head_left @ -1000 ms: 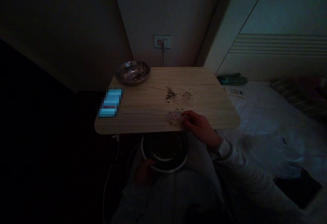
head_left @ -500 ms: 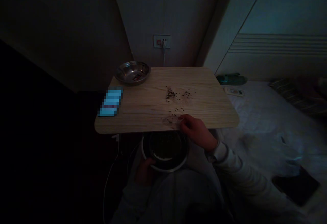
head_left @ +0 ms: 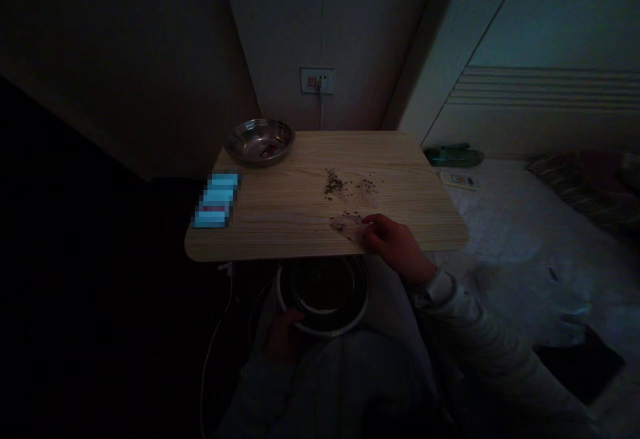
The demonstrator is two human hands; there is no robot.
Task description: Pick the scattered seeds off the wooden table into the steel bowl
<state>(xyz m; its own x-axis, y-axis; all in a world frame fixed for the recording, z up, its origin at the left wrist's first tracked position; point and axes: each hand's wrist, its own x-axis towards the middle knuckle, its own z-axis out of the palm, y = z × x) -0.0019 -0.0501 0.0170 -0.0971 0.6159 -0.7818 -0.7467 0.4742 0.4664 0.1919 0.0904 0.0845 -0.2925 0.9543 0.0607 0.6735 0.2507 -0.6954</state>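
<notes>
My right hand (head_left: 395,242) is at the table's near edge, its fingers pinched on a thin, see-through plastic piece (head_left: 350,227). Its exact kind is too dim to make out. A few small dark grains lie at and under that piece. Farther back, a loose pile of dark grains (head_left: 333,184) lies beside a fainter scatter of grains (head_left: 367,185). Below the table edge, my left hand (head_left: 285,332) grips the near-left rim of a round, white-rimmed basin (head_left: 330,334) on my lap. Inside the basin is a dark mass I cannot make out.
A steel bowl (head_left: 260,142) stands at the back left of the wooden table (head_left: 280,225). In front of it lies a phone (head_left: 217,200) with a lit screen. A green bottle (head_left: 455,155) and a card (head_left: 459,180) rest on the bed (head_left: 505,225). White cables (head_left: 220,319) hang at left.
My right hand has moved a little right and away from me, taking the plastic piece toward the nearer grains. My left hand and the basin have stayed put.
</notes>
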